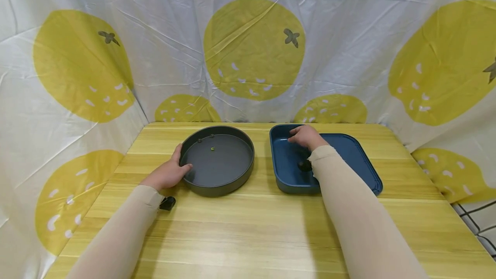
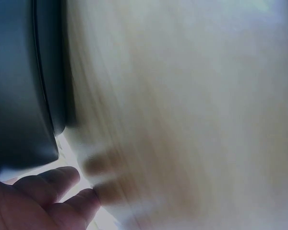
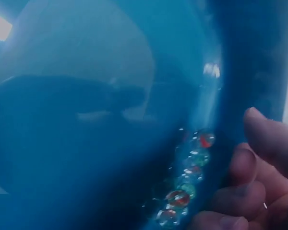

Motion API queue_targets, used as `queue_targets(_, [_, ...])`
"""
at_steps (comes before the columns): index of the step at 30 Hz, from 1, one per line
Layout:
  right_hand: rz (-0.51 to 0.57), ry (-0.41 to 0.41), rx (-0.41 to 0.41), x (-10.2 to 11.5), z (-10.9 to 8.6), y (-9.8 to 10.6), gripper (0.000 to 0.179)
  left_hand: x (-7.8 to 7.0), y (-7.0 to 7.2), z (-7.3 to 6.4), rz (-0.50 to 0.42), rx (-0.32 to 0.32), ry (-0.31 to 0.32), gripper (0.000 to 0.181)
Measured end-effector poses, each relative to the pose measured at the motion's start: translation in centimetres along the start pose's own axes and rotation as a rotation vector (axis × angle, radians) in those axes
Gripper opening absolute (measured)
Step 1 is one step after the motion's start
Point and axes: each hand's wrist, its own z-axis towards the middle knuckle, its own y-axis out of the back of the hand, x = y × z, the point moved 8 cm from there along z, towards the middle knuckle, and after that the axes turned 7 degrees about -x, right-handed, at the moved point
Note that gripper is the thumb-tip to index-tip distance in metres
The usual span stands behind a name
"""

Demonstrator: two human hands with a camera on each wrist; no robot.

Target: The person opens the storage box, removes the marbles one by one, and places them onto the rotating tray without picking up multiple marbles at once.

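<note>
Inside the blue rectangular tub (image 1: pixel 296 188), our slack, empty-looking right hand (image 1: pixel 307 137) seemingly reaches for round glassy marbles (image 3: pixel 177 197), needing a pinch, our relaxed left hand (image 1: pixel 166 174) touching the round grey pan (image 1: pixel 222 162).

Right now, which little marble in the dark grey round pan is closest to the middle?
The greenish round marble. The two darker round marbles lie farther out, closer to the dark grey round pan's wall.

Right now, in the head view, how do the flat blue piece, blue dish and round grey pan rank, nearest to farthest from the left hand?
From the left hand:
1. Round grey pan: directly beside it.
2. Blue dish: to the pan's right.
3. Flat blue piece: farthest right, past the dish.
</note>
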Motion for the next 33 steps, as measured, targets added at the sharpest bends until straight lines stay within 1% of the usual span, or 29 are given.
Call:
queue_targets(3, [-0.046, 0.005, 0.006, -0.3, 0.2, -0.3, 0.056, -0.1, 0.0, 0.0, 0.003, -0.003, -0.001, 0.094])
queue_targets(8, [-0.157, 0.053, 0.025, -0.1, 0.3, -0.7, 0.053, -0.1, 0.0, 0.0, -0.001, -0.004, -0.001, 0.094])
queue_targets(11, [-0.205, 0.076, 0.042, 0.0, 0.3, -1.1, 0.048, 0.0, 0.0, 0.1, -0.004, -0.002, 0.002, 0.094])
queue_targets(17, [-0.221, 0.137, 0.052, 0.8, 0.3, -1.8, 0.037, 0.1, -0.1, 0.2, -0.005, -0.001, 0.003, 0.094])
queue_targets(20, [-0.252, 0.170, 0.063, 1.5, 0.4, -2.5, 0.034, 0.1, 0.0, 0.2, -0.002, 0.000, 0.000, 0.094])
queue_targets(25, [-0.283, 0.191, 0.084, 2.6, 0.5, -3.5, 0.034, 0.2, 0.0, 0.2, 0.001, -0.002, 0.001, 0.093])
queue_targets(33, [-0.262, 0.212, 0.086, 3.3, 0.7, -4.3, 0.028, 0.4, -0.1, 0.4, -0.010, -0.007, 0.003, 0.092])
